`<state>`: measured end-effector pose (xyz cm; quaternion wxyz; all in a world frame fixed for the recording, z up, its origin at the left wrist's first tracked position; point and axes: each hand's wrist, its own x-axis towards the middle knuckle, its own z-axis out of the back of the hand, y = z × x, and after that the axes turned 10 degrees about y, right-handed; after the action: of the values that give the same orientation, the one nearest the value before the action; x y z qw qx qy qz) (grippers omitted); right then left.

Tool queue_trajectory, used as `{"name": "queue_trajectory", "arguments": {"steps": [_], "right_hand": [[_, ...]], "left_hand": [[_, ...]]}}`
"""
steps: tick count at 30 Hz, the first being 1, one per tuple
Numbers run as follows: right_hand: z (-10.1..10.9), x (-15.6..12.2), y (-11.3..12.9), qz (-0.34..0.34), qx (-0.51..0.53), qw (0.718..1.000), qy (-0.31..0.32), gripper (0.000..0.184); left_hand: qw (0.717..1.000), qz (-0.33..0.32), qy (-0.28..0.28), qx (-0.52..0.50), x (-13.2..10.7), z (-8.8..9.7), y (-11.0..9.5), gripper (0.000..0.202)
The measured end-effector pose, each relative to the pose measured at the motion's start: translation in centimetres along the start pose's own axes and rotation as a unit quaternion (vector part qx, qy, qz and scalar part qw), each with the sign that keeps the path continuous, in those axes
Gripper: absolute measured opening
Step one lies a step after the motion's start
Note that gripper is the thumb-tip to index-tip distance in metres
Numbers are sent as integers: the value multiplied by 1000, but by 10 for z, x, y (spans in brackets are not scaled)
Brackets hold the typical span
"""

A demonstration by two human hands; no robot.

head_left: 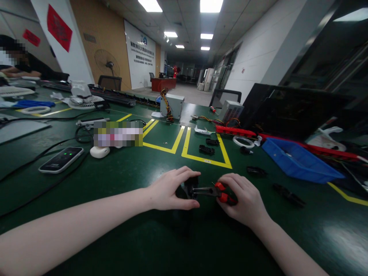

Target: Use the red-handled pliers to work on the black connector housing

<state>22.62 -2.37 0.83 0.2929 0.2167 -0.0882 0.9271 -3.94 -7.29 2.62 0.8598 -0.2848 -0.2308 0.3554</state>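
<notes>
My left hand point(169, 189) is closed around a small black part point(190, 185) on the green table point(123, 180), thumb under it and fingers over the top. My right hand point(244, 197) grips the red handles of a pair of pliers point(214, 190). The dark jaws of the pliers point left and meet the black part. Most of the part is hidden by my left fingers.
Loose black parts point(206, 150) lie past my hands, inside yellow floor-tape lines point(201, 158). A blue bin point(299, 159) sits at the right, a phone point(61, 159) and white earbud case point(99, 151) at the left. Power supply boxes point(172, 106) stand further back. Another person point(20, 61) sits far left.
</notes>
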Motion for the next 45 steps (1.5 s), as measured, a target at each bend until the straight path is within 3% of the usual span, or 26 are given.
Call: {"name": "queue_trajectory", "arguments": {"steps": [22,30,37,45], "right_hand": [[0,1,2,65,-15,998,-6,29],[2,2,5,37,-2,999,6,24],[3,3,7,26,-6,1000,8,23],[2,2,3,20,-19,1000,-3,25]], "left_hand": [[999,4,2,47,1,-3,0,70],[1000,3,-9,13,1,-2,1,69],[1000,9,22,-12,4,-1,7,69],[1000,22,-5,-2,2,0,1,65]]}}
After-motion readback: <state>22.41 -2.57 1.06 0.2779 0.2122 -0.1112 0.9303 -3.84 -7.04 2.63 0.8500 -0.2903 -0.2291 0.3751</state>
